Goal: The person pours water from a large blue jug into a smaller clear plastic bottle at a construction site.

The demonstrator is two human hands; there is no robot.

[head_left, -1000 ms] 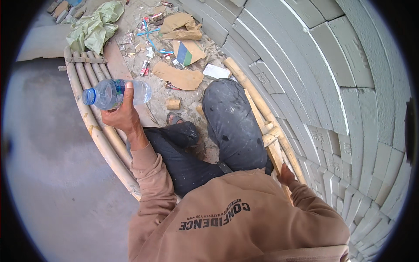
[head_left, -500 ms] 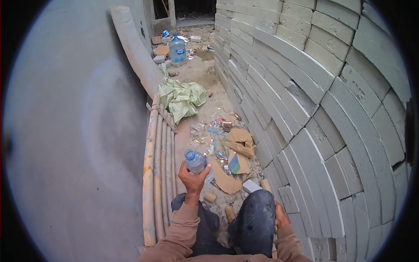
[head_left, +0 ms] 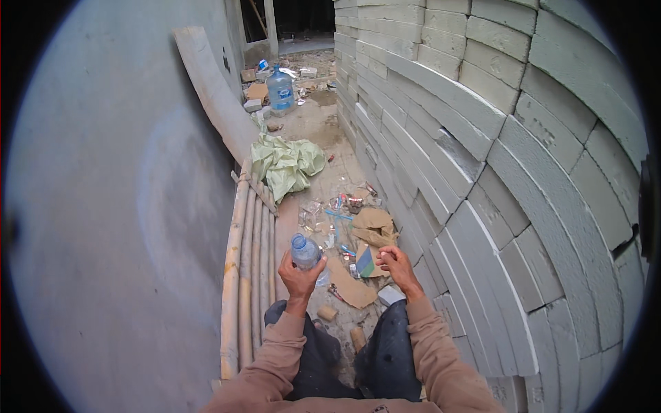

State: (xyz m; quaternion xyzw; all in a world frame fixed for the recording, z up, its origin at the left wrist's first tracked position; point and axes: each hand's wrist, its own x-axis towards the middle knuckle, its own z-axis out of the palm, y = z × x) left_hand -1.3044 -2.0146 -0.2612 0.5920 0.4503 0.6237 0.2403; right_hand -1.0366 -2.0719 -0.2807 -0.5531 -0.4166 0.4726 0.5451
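Note:
My left hand (head_left: 297,275) is wrapped round a clear plastic bottle (head_left: 305,252), its bluish open mouth tilted up towards me with no cap on it. Out in front of my right knee is my right hand (head_left: 399,268), its thumb and fingers drawn together in a pinch. Something small and pale may be at those fingertips, but it is too small to name. Below the right hand's fingers lies a flattened piece of cardboard (head_left: 369,261) with a blue and green patch. The bottle's lower part is partly hidden by my left hand.
Several long poles (head_left: 237,275) lie along the left wall. Behind them are a pale green sack (head_left: 286,165) and a large blue water jug (head_left: 280,91). Stacked grey blocks (head_left: 441,131) rise on the right. Torn brown cardboard (head_left: 352,283) and litter cover the ground ahead.
My right hand has come up from beside my right knee to in front of it, fingers pinched. The left hand still holds the bottle, almost in the same place.

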